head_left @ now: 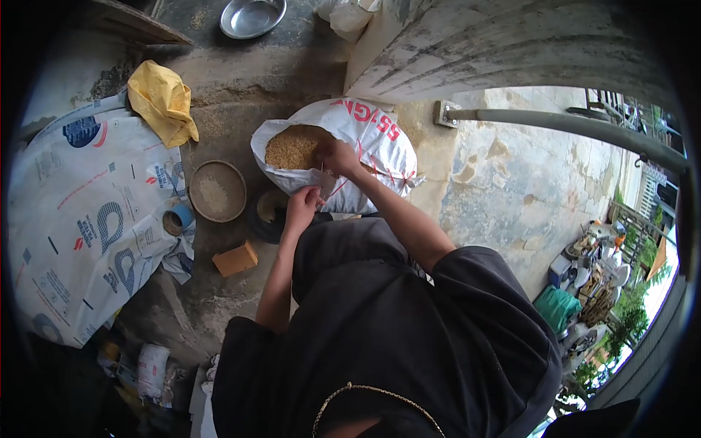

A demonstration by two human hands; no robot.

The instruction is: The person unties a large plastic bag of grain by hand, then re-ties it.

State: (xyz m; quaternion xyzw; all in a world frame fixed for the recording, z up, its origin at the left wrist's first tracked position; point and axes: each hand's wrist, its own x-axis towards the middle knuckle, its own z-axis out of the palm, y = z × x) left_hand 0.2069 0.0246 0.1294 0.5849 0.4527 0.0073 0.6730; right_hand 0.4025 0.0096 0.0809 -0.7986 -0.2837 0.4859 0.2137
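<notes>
A white woven sack [387, 150] with red print lies open, and yellow-brown grain [292, 148] fills its mouth. At the right side of that mouth is my right hand [337, 158], its fingers closed at the sack's edge; what they grip is hard to make out. Just below the opening, my left hand [305, 204] has its fingertips pinched together near the sack's rim and a thin red string. Whatever is between those fingertips is too small to name.
Left of the sack stand a round shallow basket [217, 191], a blue tape roll [178, 218] and an orange-brown block [235, 259]. A yellow cloth [162, 104] lies on large printed sheeting [95, 219]. A metal basin [253, 16] is at the top.
</notes>
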